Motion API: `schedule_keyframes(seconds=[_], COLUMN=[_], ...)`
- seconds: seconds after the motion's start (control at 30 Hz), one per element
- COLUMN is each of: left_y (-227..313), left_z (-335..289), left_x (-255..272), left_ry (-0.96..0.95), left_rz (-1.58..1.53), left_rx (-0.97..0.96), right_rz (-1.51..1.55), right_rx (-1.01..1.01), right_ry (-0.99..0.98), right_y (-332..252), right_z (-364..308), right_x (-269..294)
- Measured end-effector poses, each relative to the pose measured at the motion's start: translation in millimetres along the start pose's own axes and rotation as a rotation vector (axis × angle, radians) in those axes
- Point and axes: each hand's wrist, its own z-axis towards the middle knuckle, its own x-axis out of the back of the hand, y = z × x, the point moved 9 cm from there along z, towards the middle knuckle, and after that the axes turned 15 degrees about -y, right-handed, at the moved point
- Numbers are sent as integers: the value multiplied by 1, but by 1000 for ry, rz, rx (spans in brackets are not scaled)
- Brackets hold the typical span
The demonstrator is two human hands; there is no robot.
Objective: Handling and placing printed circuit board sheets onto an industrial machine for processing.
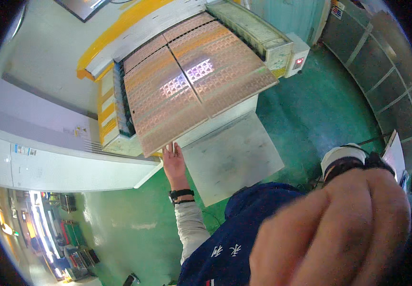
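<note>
Two large copper-coloured panels with a fine grid pattern, a left panel (pixel 156 102) and a right panel (pixel 234 71), lie side by side on a conveyor machine, with a narrow dark gap between them. My left hand (pixel 173 162) is at the near edge of the left panel, palm side showing and fingers stretched out; whether the fingertips touch it I cannot tell. My right hand (pixel 339 229) is large and blurred, very close to the camera at the lower right. Its fingers are bent and pressed together, and their tips are hidden.
Behind lie more copper panels (pixel 189 26). Pale machine housings flank them, the right one with a small control box (pixel 297 59). Below the front edge a grey plate (pixel 234 157) lies over the green floor (pixel 310 109). A white cabinet (pixel 67 164) stands left, a grey framed partition (pixel 377 62) right.
</note>
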Motion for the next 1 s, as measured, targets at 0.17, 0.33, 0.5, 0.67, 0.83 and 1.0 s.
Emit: schedule_keyframes(seconds=[0.17, 0.33, 0.5, 0.67, 0.83, 1.0], left_y=[-17, -28, -99, -142, -179, -221], left_z=[-23, -54, -76, -108, -137, -153], left_x=[31, 40, 43, 36, 31, 15], left_ry=[74, 163, 212, 163, 166, 78], left_rz=[92, 117, 108, 141, 176, 173], left_rx=[33, 44, 189, 324, 466, 541], right_rz=[-319, -389, -417, -484, -527, -571], right_rx=[-68, -117, -290, -134, -88, -85], right_ry=[131, 282, 622, 369, 327, 316], right_y=[-20, -31, -57, -79, -109, -131], right_z=[-22, -36, -35, -38, -48, -56], right_x=[9, -14, -44, -47, -65, -84])
